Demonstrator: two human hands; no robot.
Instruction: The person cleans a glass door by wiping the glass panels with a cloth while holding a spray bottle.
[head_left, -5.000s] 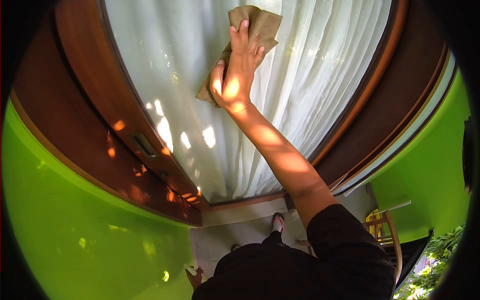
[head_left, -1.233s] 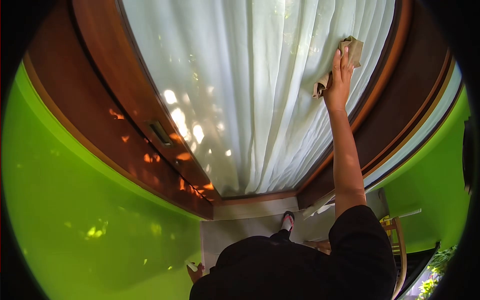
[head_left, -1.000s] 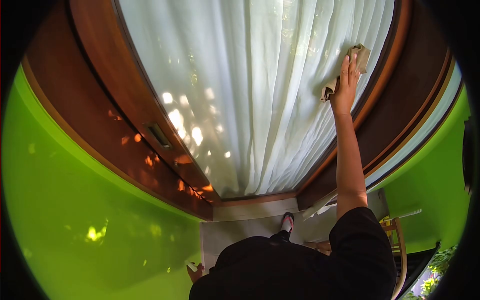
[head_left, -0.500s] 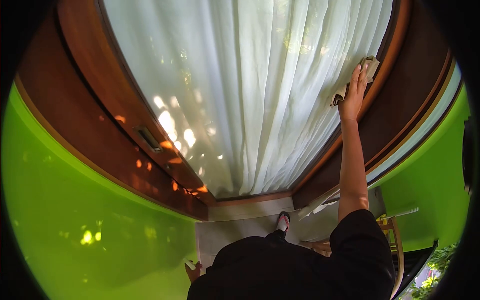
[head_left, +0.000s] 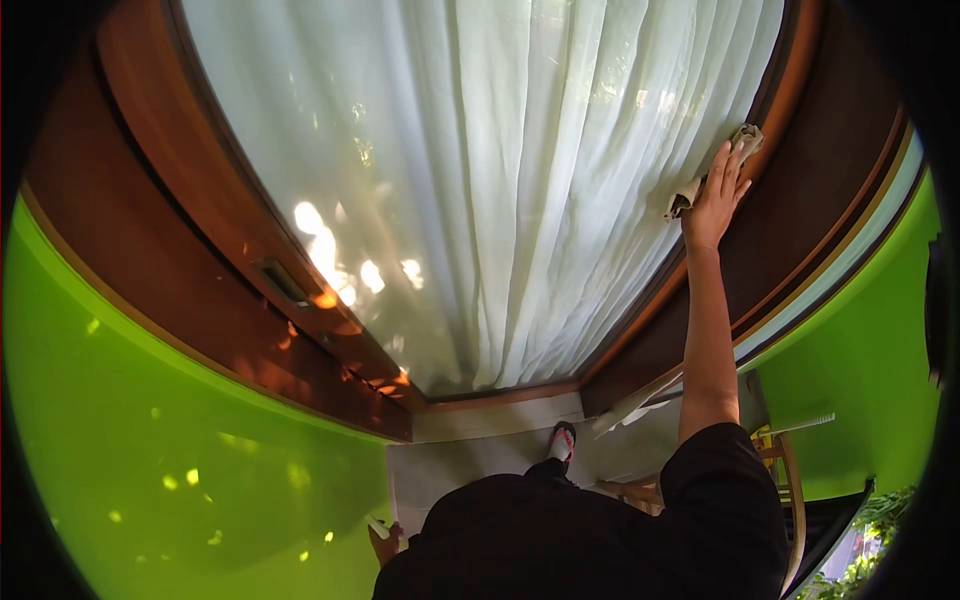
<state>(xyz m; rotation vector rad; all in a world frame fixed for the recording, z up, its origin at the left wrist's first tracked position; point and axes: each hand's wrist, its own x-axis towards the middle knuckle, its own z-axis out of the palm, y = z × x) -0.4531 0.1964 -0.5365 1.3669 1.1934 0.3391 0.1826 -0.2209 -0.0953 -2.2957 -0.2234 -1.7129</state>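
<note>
My right hand point(head_left: 714, 208) is stretched up and presses a crumpled beige cloth point(head_left: 746, 140) to the glass pane point(head_left: 420, 180), at its right edge beside the wooden frame. Its fingers are spread over the cloth, which sticks out on both sides of them. White curtains point(head_left: 540, 200) hang behind the glass. Down at my side, my left hand point(head_left: 384, 545) is closed around a pale, slim object point(head_left: 377, 526); most of that object is hidden, so its kind does not show.
The brown wooden door frame point(head_left: 180, 190) has a recessed handle point(head_left: 283, 283) on the left. Bright green walls point(head_left: 200, 480) stand on both sides. A wooden chair point(head_left: 793, 490) is close at my right. One of my feet, in a sandal point(head_left: 562, 442), rests on the tiled floor point(head_left: 450, 460).
My right hand and the cloth have slid slightly down and towards the frame, with the fingers spread wider. The left hand stays nearly where it was. The view has shifted a little.
</note>
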